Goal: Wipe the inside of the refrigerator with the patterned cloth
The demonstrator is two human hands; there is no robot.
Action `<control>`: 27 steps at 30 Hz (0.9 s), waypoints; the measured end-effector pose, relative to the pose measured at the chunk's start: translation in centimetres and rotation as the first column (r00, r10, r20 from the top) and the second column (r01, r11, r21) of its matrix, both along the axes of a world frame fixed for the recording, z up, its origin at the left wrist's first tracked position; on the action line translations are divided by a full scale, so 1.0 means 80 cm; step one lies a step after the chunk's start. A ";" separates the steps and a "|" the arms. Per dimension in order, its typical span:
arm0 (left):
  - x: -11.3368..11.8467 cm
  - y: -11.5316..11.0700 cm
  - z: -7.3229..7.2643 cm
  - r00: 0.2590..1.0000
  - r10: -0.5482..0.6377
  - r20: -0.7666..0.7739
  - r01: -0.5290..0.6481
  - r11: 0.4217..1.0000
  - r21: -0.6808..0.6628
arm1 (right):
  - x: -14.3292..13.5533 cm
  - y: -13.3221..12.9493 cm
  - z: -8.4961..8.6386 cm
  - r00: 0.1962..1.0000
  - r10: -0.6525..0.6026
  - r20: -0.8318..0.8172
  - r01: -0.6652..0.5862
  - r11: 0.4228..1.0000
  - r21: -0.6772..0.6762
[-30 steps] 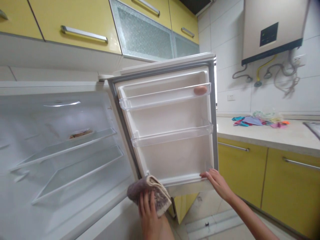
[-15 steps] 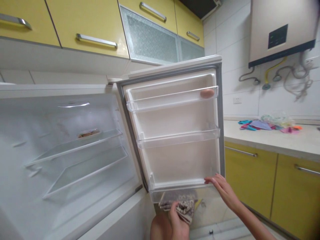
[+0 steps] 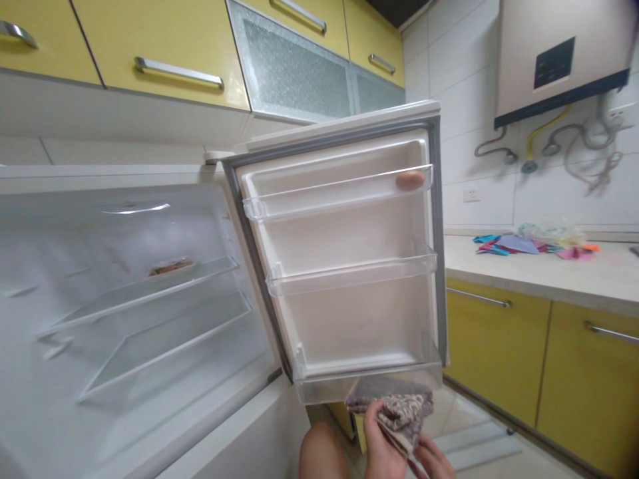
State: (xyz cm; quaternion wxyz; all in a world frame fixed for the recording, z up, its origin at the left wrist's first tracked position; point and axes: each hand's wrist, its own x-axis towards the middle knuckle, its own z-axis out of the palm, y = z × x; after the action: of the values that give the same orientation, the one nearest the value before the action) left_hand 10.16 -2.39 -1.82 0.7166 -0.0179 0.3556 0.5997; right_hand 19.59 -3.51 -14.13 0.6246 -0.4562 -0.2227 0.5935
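A patterned grey-brown cloth (image 3: 399, 412), bunched and folded, is gripped in my left hand (image 3: 382, 446) just below the bottom door bin (image 3: 324, 390). My right hand (image 3: 433, 458) is at the cloth's lower right corner, its fingers closed on the edge; part of this hand falls below the picture. The fridge door (image 3: 349, 326) stands wide open, with clear bins across it. An egg (image 3: 410, 180) lies at the right end of the top bin (image 3: 329, 200).
On the left, the fridge interior has glass shelves (image 3: 170, 346) and a small food packet (image 3: 171, 267). Colourful cloths (image 3: 519, 245) and a plastic bag lie on the counter (image 3: 499, 269) at right. A water heater (image 3: 559, 60) hangs above. My knee (image 3: 322, 452) is beneath the door.
My right hand has left the door's lower right edge and come down to the cloth. My left hand has moved right with the cloth. The view has shifted slightly.
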 end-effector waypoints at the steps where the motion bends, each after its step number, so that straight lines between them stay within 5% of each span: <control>1: -0.001 0.000 -0.001 1.000 -0.016 0.025 0.016 1.000 0.002 | -0.019 0.000 0.002 0.997 0.059 -0.043 -0.057 0.998 0.039; 7: -0.042 -0.001 -0.010 0.987 -0.158 -0.039 0.163 0.962 0.220 | -0.069 0.024 0.066 0.971 0.115 -0.209 -0.056 0.962 0.269; 12: -0.114 -0.006 -0.023 0.937 -0.187 -0.296 0.203 0.979 0.026 | -0.060 0.042 0.072 0.988 -0.065 -0.143 0.101 0.960 0.263; 19: -0.202 -0.011 -0.011 0.890 0.049 -0.453 -0.033 0.998 0.045 | 0.004 0.053 0.057 0.949 -0.300 -0.096 0.314 0.923 0.224; 24: -0.232 -0.001 0.006 0.831 0.141 -0.537 -0.063 0.985 0.161 | 0.066 0.052 0.080 0.844 -0.506 0.176 0.454 0.850 0.268; 27: -0.236 0.011 -0.005 0.737 0.192 -0.648 -0.062 0.974 0.218 | 0.092 0.056 0.105 0.738 -0.524 0.426 0.390 0.846 0.365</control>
State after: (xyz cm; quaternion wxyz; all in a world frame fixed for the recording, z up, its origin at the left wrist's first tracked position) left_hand -8.70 -1.55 -2.19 0.4986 0.2381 0.5290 0.6441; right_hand 26.97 1.00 -5.71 0.7225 -0.5541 -0.3334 0.2447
